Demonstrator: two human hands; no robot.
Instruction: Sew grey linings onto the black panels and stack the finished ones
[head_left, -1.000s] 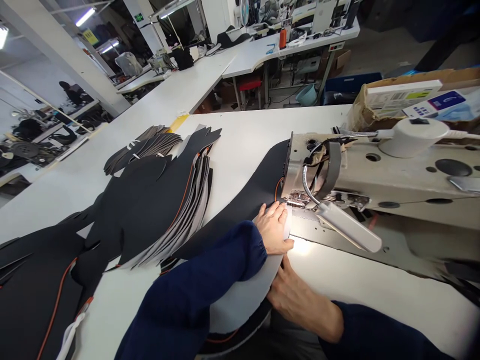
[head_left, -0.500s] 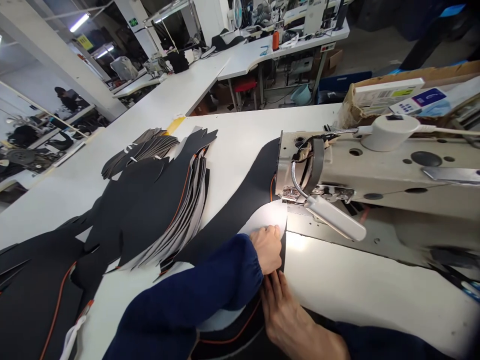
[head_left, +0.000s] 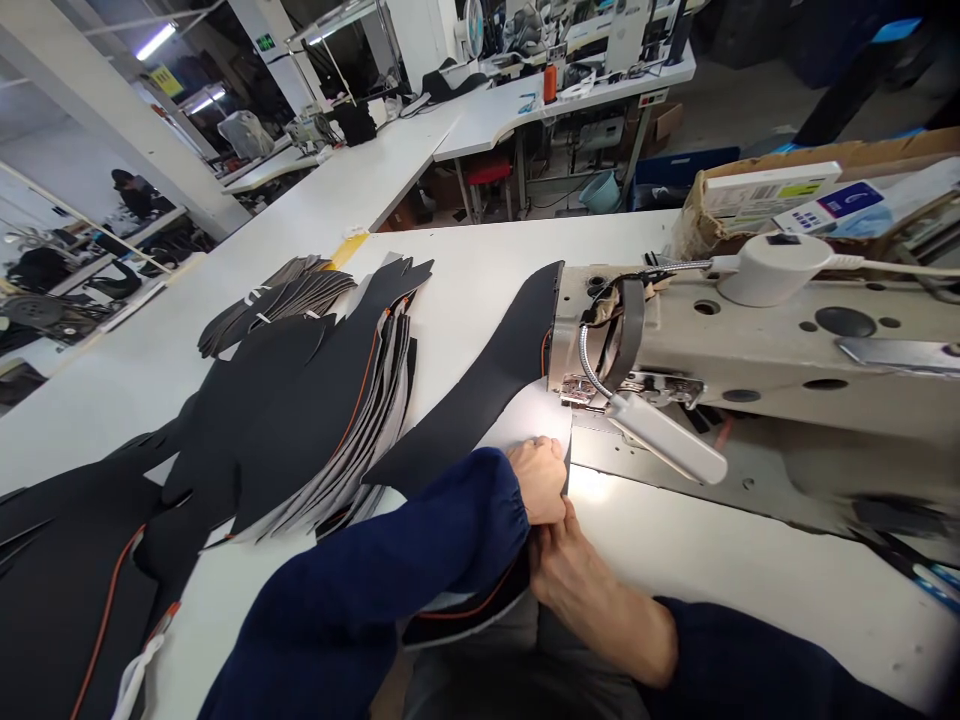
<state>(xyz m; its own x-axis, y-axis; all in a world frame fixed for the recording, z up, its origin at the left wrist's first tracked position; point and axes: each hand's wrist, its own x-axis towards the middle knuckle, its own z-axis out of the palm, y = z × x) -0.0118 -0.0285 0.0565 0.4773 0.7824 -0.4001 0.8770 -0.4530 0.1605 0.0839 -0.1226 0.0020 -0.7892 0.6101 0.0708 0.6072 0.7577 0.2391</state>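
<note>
A black fabric panel [head_left: 480,370] with orange piping and a pale underside runs from under the sewing machine head [head_left: 600,335] down to the table's front edge. My left hand [head_left: 538,480] is closed on the pale part of it, fingers curled under, just short of the needle area. Right below, my right hand [head_left: 581,580] pinches the panel's edge, its fingertips touching my left hand. A lower part of the panel with piping hangs over my lap beneath my left sleeve. The needle itself is hidden behind the machine head.
To the left lie a stack of black panels [head_left: 300,400] with pale edges and a smaller bundle [head_left: 281,300]. A white lamp [head_left: 667,437] juts out from the machine. Behind it stands a cardboard box [head_left: 694,215]; scissors [head_left: 934,580] lie at far right.
My right hand has slid up toward my left, its flat fingers now bent into a pinch. The panel's lower part has shifted, baring my lap. My left hand has risen slightly.
</note>
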